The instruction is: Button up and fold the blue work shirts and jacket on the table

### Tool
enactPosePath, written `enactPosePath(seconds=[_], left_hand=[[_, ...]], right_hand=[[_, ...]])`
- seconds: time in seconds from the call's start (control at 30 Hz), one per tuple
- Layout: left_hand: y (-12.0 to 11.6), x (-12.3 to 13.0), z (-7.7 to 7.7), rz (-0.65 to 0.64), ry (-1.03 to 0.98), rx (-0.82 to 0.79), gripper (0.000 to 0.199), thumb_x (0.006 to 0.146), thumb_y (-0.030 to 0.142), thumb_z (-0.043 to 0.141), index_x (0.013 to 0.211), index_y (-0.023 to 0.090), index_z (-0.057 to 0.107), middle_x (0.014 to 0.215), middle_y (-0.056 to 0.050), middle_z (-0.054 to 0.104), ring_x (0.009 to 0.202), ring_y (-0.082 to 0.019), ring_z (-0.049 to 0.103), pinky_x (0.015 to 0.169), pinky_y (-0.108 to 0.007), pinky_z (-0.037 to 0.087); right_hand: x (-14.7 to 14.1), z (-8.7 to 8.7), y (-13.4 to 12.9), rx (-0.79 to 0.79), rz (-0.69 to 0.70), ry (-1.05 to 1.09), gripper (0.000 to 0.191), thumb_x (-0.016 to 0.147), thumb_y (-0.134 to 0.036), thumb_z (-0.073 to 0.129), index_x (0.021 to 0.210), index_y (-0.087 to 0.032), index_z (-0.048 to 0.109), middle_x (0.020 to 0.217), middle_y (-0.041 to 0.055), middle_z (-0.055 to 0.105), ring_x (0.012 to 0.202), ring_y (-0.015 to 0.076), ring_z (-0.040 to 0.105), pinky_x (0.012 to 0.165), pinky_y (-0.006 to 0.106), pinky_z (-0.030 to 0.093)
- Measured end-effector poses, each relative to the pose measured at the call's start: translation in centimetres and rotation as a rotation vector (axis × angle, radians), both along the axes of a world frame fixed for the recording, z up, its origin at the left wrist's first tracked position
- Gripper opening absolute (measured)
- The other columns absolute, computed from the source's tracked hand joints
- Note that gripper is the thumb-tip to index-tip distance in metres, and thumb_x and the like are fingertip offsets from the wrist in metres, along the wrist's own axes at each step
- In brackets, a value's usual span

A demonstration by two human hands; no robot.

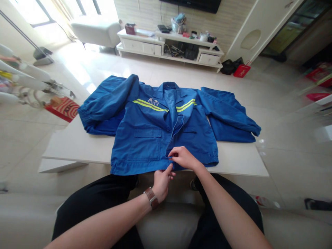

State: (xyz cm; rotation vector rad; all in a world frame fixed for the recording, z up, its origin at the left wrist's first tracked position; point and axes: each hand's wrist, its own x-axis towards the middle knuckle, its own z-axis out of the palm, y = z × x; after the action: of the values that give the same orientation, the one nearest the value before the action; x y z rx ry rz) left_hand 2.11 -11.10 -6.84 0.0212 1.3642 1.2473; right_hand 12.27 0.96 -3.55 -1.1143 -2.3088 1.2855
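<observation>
A blue work jacket (pixel 145 141) with yellow reflective stripes lies front up, its collar away from me and its sleeves spread to both sides. The front is partly open at the chest. My left hand (pixel 162 181), with a brown watch strap on the wrist, pinches the bottom hem near the middle. Just above it, my right hand (pixel 184 157) has its fingers closed on the lower front edge of the jacket. More blue cloth lies beneath both sleeves.
The jacket rests on a white table (pixel 241 159). Beyond it stands a white TV cabinet (pixel 142 46) with small items on top. A red patterned bag (pixel 64 108) is left of the table; a red bag (pixel 241 70) stands on the floor at the back right.
</observation>
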Motion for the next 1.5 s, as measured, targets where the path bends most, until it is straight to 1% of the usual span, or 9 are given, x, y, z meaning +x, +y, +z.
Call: enactPosePath(seconds=[0.1,0.17,0.4,0.6,0.73,0.83,1.0,1.27,1.5], left_hand=[[1.4,-0.3,0.3,0.025,0.040,0.064,0.044,0.059,0.036,0.095,0.084,0.010,0.071,0.075,-0.005,0.071,0.057,-0.010,0.062,0.049,-0.018,0.039],[2.1,-0.5,0.4,0.023,0.071,0.095,0.046,0.057,0.038,0.096,0.084,0.010,0.071,0.079,-0.006,0.072,0.059,-0.010,0.063,0.049,-0.019,0.039],[3.2,-1.2,0.1,-0.019,0.216,0.141,0.042,0.061,0.043,0.089,0.080,0.011,0.069,0.063,-0.002,0.065,0.050,-0.010,0.055,0.050,-0.023,0.040],[3.2,-1.1,0.6,-0.083,0.259,0.172,0.040,0.061,0.044,0.088,0.073,0.013,0.066,0.056,0.000,0.061,0.047,-0.010,0.052,0.049,-0.023,0.038],[3.2,-1.2,0.8,-0.100,0.262,0.168,0.035,0.064,0.041,0.085,0.073,0.014,0.065,0.056,0.000,0.061,0.046,-0.010,0.052,0.049,-0.023,0.038],[3.2,-1.2,0.9,-0.103,0.264,0.157,0.034,0.063,0.040,0.084,0.074,0.014,0.065,0.055,0.000,0.061,0.046,-0.010,0.051,0.048,-0.023,0.038],[3.2,-1.2,1.0,-0.110,0.285,0.167,0.034,0.063,0.041,0.084,0.071,0.015,0.064,0.054,0.002,0.058,0.046,-0.010,0.049,0.048,-0.024,0.036],[2.8,-1.1,0.7,-0.129,0.298,0.154,0.039,0.064,0.045,0.085,0.063,0.018,0.057,0.050,0.004,0.052,0.046,-0.009,0.044,0.050,-0.024,0.033],[3.0,-1.1,1.2,-0.153,0.309,0.164,0.041,0.067,0.048,0.082,0.061,0.020,0.054,0.049,0.003,0.050,0.047,-0.009,0.043,0.050,-0.024,0.031]], right_hand=[[0.1,0.5,0.3,0.004,-0.003,-0.005,0.014,0.080,-0.010,0.070,0.084,-0.018,0.082,0.080,0.0023,0.076,0.072,0.0142,0.066,0.068,0.023,0.047],[0.2,0.8,0.5,0.003,-0.011,-0.010,0.013,0.081,-0.011,0.070,0.083,-0.017,0.081,0.078,0.0021,0.075,0.071,0.0141,0.065,0.067,0.024,0.046],[0.6,1.1,0.9,0.005,-0.071,-0.014,0.010,0.084,-0.017,0.070,0.083,-0.017,0.080,0.074,0.0019,0.074,0.067,0.0144,0.062,0.064,0.024,0.042],[0.5,1.4,0.8,0.059,-0.158,-0.011,0.010,0.082,-0.014,0.071,0.082,-0.018,0.080,0.075,0.0023,0.075,0.070,0.0150,0.063,0.067,0.025,0.043],[0.4,1.4,0.8,0.029,-0.120,-0.033,0.009,0.081,-0.013,0.072,0.080,-0.017,0.080,0.072,0.0014,0.074,0.067,0.0143,0.062,0.064,0.024,0.041],[0.3,1.3,0.7,0.031,-0.107,-0.045,0.009,0.081,-0.013,0.072,0.079,-0.017,0.080,0.071,0.0010,0.073,0.066,0.0138,0.061,0.063,0.024,0.040],[0.1,1.0,0.5,0.097,-0.093,-0.063,0.009,0.082,-0.013,0.072,0.078,-0.018,0.078,0.072,0.0009,0.072,0.066,0.0132,0.060,0.063,0.024,0.040],[0.3,0.8,0.5,0.112,-0.099,-0.081,0.008,0.081,-0.014,0.073,0.078,-0.019,0.078,0.072,0.0007,0.072,0.066,0.0137,0.061,0.063,0.024,0.040],[0.1,1.1,0.3,0.186,-0.079,-0.113,0.011,0.080,-0.012,0.069,0.077,-0.020,0.076,0.077,0.0016,0.073,0.070,0.0144,0.062,0.067,0.025,0.042]])
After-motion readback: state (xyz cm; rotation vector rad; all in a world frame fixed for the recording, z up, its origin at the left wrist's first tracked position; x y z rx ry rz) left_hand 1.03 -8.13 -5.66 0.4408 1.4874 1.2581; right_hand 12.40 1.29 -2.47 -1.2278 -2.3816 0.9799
